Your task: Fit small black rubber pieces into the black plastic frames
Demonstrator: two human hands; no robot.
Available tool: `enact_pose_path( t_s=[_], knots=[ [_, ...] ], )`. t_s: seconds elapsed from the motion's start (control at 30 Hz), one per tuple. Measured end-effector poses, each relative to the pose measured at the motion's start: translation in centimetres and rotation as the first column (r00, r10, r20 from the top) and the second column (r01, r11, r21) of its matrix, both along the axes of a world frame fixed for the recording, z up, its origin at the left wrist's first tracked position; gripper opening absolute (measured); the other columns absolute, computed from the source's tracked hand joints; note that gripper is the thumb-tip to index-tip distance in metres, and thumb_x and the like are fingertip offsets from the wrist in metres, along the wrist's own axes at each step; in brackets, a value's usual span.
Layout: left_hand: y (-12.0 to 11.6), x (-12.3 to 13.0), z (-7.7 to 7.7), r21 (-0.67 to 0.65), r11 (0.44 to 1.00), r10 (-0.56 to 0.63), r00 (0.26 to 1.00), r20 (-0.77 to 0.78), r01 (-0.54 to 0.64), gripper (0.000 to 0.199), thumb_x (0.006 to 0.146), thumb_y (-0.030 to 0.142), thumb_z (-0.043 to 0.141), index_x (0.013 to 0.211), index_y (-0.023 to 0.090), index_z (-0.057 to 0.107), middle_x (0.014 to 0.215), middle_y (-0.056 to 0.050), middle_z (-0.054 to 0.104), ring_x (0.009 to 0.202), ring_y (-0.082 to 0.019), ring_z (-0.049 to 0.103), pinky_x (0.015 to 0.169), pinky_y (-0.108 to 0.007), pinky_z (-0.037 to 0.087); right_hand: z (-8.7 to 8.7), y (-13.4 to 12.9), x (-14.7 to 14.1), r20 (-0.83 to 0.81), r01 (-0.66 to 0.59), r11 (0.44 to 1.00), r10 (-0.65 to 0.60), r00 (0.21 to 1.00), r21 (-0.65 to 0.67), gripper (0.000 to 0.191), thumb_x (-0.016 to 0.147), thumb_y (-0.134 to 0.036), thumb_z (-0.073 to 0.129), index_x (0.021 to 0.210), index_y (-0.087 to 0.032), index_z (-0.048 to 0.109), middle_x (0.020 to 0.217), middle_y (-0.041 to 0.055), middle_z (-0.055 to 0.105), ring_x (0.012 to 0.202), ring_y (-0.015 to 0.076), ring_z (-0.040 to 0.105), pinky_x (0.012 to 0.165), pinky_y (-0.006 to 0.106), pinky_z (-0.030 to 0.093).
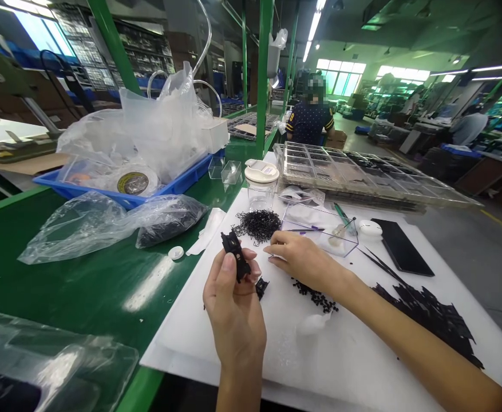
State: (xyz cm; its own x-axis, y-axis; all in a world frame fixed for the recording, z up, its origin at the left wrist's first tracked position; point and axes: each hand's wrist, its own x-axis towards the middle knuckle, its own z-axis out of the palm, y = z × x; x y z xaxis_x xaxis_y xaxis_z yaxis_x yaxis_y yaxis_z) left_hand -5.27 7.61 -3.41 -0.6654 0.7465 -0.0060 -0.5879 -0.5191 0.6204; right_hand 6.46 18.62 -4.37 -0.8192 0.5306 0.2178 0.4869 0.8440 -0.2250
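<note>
My left hand [233, 309] holds a small black plastic part [235, 254] upright between thumb and fingers above the white foam sheet [276, 355]. My right hand [302, 260] rests on the sheet just to the right, fingertips pinched together near the part; what they pinch is too small to tell. A pile of thin black wire springs [258, 224] lies just beyond both hands. Small black pellets [317, 297] are scattered under my right wrist. Another small black piece [261, 286] lies below the held part.
A heap of black flat parts [435, 317] lies at the right. A clear box [319, 226] with tools, a black phone [400, 246], a clear jar [261, 186], stacked clear trays [362, 171], plastic bags [105, 226] and a blue bin [147, 189] surround the sheet. A person sits far back.
</note>
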Motion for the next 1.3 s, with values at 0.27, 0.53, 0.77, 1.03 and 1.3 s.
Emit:
enact_pose_path(
  t_s=[0.27,0.53,0.77,1.03,1.3],
  knots=[
    [0.1,0.0,0.1,-0.003,1.000,-0.004,1.000,-0.002,0.004,0.015,0.083,0.033,0.082,0.083,0.018,0.079,0.079,-0.002,0.072,0.064,-0.008,0.060,0.059,-0.015,0.052,0.2,-0.2,-1.0,-0.085,0.054,0.987,-0.068,0.994,-0.153,0.026,0.096,-0.004,0.060,0.076,-0.015,0.073,0.087,0.0064,0.070,0.074,0.0154,0.061,0.068,0.028,0.044],
    [-0.1,-0.1,0.0,-0.019,1.000,-0.021,1.000,-0.001,0.021,0.017,0.082,0.035,0.083,0.081,0.018,0.079,0.079,-0.002,0.071,0.061,-0.007,0.058,0.059,-0.015,0.052,0.1,0.3,0.1,-0.237,0.155,0.897,-0.270,0.933,-0.414,0.013,0.090,-0.011,0.069,0.086,-0.016,0.080,0.091,0.0051,0.080,0.079,0.0158,0.071,0.072,0.025,0.055],
    [0.0,-0.1,0.1,-0.024,0.999,-0.035,0.999,0.002,0.035,0.018,0.082,0.034,0.084,0.082,0.018,0.078,0.080,-0.002,0.071,0.062,-0.008,0.059,0.059,-0.015,0.052,-0.8,0.6,0.6,-0.236,0.198,0.843,-0.353,0.905,-0.500,0.012,0.088,-0.015,0.070,0.089,-0.017,0.082,0.082,0.0043,0.081,0.075,0.0173,0.074,0.072,0.027,0.057],
    [0.0,0.1,0.4,-0.029,0.998,-0.047,0.999,0.001,0.047,0.018,0.081,0.034,0.084,0.082,0.017,0.077,0.079,-0.002,0.070,0.062,-0.007,0.059,0.058,-0.015,0.051,-0.2,0.2,0.6,-0.179,0.324,0.870,-0.410,0.895,-0.372,0.011,0.087,-0.012,0.072,0.084,-0.017,0.081,0.087,0.0066,0.079,0.078,0.0199,0.070,0.074,0.031,0.052],
    [0.1,-0.1,0.2,-0.029,0.998,-0.052,0.999,0.008,0.052,0.019,0.080,0.035,0.084,0.081,0.017,0.077,0.079,-0.002,0.071,0.061,-0.007,0.059,0.058,-0.015,0.051,-0.2,0.0,0.7,-0.097,0.397,0.886,-0.429,0.898,-0.241,0.018,0.093,-0.014,0.062,0.087,-0.018,0.079,0.083,0.0081,0.078,0.077,0.0231,0.070,0.074,0.034,0.050]
  ],
)
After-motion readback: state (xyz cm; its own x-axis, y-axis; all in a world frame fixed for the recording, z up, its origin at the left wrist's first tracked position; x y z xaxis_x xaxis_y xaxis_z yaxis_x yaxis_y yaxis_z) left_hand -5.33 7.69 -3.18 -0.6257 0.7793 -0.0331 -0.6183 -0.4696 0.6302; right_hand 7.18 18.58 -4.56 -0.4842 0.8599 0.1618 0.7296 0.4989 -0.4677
